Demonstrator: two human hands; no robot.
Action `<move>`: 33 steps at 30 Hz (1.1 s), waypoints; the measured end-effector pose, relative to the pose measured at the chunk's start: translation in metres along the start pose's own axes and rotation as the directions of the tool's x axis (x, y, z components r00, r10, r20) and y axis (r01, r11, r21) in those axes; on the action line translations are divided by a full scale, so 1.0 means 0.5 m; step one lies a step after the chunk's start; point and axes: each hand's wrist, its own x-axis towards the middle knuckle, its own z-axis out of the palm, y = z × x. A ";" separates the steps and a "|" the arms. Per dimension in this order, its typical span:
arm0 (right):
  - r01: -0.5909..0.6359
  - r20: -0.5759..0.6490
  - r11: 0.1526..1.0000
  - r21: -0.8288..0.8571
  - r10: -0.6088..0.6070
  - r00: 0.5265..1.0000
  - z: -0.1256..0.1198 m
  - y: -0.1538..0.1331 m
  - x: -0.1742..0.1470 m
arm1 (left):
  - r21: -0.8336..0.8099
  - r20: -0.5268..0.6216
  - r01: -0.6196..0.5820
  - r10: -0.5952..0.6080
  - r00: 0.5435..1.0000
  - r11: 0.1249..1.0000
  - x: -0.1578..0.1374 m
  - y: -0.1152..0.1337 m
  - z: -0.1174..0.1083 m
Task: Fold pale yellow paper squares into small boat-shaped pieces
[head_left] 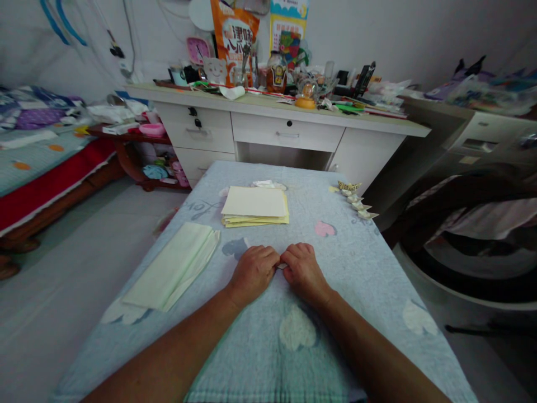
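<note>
My left hand (pixel 255 273) and my right hand (pixel 305 272) meet over the middle of the cloth-covered table (pixel 356 268). Between their fingertips is a small pale piece of folded paper (pixel 282 266), mostly hidden by the fingers. Both hands are closed around it, one at each side. Beyond them lies a stack of cream and yellow paper sheets (pixel 254 202). To the left, a pale green folded sheet bundle (pixel 170 267) rests at a slant. Several small pointed folded-paper pieces (pixel 356 202) stand in a row near the far right edge.
Behind the table is a white desk (pixel 289 131) crowded with a jar (pixel 277 73), an orange snack bag (pixel 235 42) and a pink clock (pixel 198 50). A bed (pixel 54 151) stands at left, a front-loading washing machine (pixel 474 140) at right. A white crumpled item (pixel 268 183) lies behind the paper stack.
</note>
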 end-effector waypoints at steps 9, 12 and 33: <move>-0.051 -0.001 0.989 0.139 0.051 0.999 -0.005 0.011 -0.014 | -0.053 0.072 -0.054 0.057 0.996 0.997 -0.007 -0.003 -0.017; -0.045 0.002 0.991 0.126 0.045 0.999 -0.006 0.012 -0.015 | -0.026 0.079 -0.063 0.065 0.995 0.998 -0.008 -0.001 -0.019; -0.071 0.041 0.988 0.138 0.066 0.997 -0.011 0.021 -0.017 | -0.054 0.046 -0.044 0.046 0.998 0.998 -0.011 0.003 -0.011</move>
